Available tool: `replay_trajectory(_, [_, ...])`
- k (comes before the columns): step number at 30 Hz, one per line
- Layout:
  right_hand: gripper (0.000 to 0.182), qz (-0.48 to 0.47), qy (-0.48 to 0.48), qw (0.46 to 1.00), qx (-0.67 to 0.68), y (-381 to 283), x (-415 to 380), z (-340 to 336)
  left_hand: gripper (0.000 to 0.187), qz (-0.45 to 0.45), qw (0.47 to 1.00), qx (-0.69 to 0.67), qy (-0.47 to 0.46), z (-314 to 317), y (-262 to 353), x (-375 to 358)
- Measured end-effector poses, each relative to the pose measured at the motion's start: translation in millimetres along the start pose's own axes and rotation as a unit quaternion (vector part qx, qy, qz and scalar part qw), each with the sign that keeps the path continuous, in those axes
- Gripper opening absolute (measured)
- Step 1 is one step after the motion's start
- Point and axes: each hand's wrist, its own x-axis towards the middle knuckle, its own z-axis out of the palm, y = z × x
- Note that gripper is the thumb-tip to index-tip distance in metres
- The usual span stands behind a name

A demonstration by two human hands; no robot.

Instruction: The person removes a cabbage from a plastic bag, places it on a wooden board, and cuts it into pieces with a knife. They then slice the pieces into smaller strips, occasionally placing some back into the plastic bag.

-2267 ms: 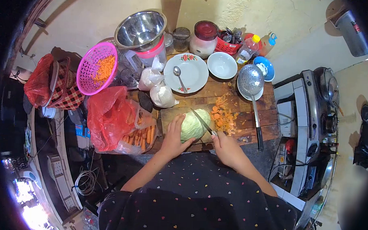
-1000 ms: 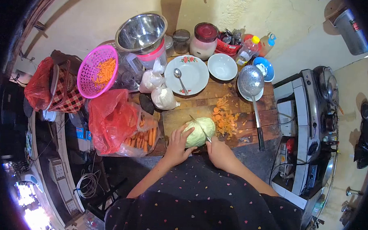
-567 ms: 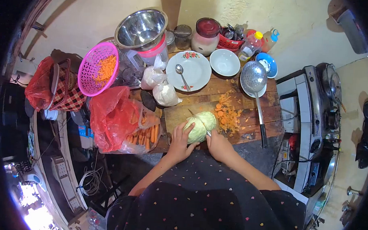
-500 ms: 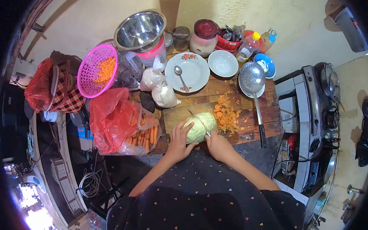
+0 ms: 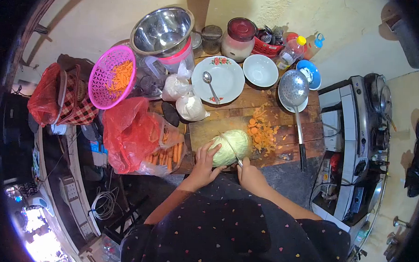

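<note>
A pale green cabbage (image 5: 239, 143) rests on the wooden cutting board (image 5: 202, 130) near the table's front edge. My left hand (image 5: 202, 170) is wrapped against its left side, thumb low and fingers over the top. In my right hand (image 5: 253, 178) is the handle of a knife (image 5: 239, 160), whose blade lies diagonally across the cabbage, partly sunk into it. Just right of the cabbage, orange carrot trimmings and pieces (image 5: 260, 133) are scattered over the wood.
To the left are a red plastic bag (image 5: 126, 137), whole carrots (image 5: 164, 157) and a pink basket (image 5: 97, 78) of carrot strips. Behind stand a floral plate (image 5: 227, 87), a white bowl (image 5: 260, 70) and a steel bowl (image 5: 160, 30). A skimmer (image 5: 294, 87) lies right; a stove (image 5: 357, 122) stands beyond.
The knife has drawn back toward me and its tip no longer sticks out past the cabbage's far side. Both hands keep their hold. The whole view has shifted slightly.
</note>
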Motion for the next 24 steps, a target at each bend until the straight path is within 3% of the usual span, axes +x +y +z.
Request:
replay_trajectory(6, [0.029,0.015,0.017,1.000,0.000,-3,14,-3,0.079,-0.005,1.000,0.026,0.003,2,3,5])
replay_trajectory(9, [0.029,-0.041,0.029,0.999,-0.008,-3,21,-11,0.081,-0.034,0.999,-0.016,0.003,-5,4,17])
replay_trajectory(15, [0.030,0.035,0.018,0.999,0.000,-18,1,-25,0.081,-0.027,0.998,-0.052,-0.007,5,0,19])
replay_trajectory(24, [0.031,-0.005,0.044,0.999,0.010,-9,17,-34,0.084,-0.049,0.998,-0.043,-0.021,10,0,34])
